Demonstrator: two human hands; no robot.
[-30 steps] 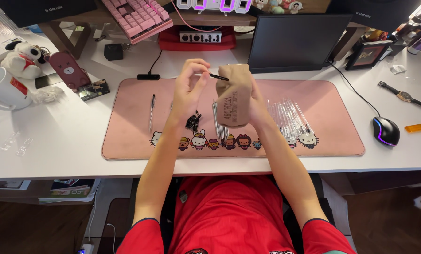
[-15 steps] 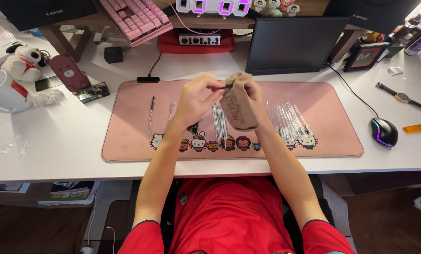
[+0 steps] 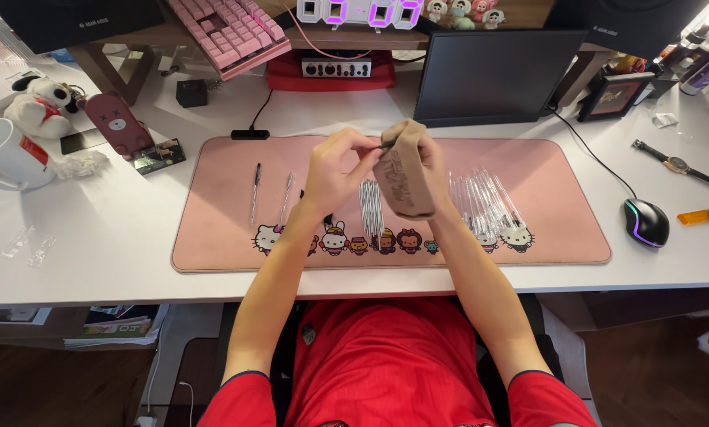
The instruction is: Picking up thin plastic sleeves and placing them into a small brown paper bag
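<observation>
Both hands meet mid-frame: right hand [image 3: 427,162] grips the upright tan pouch [image 3: 404,178], left hand [image 3: 337,170] pinches a dark pen [image 3: 386,144] at its top.

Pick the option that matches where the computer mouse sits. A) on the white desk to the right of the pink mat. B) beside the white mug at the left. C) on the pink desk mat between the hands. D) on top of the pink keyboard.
A: the black mouse rests on the white desk just past the right edge of the pink mat, near an orange lighter.
</observation>
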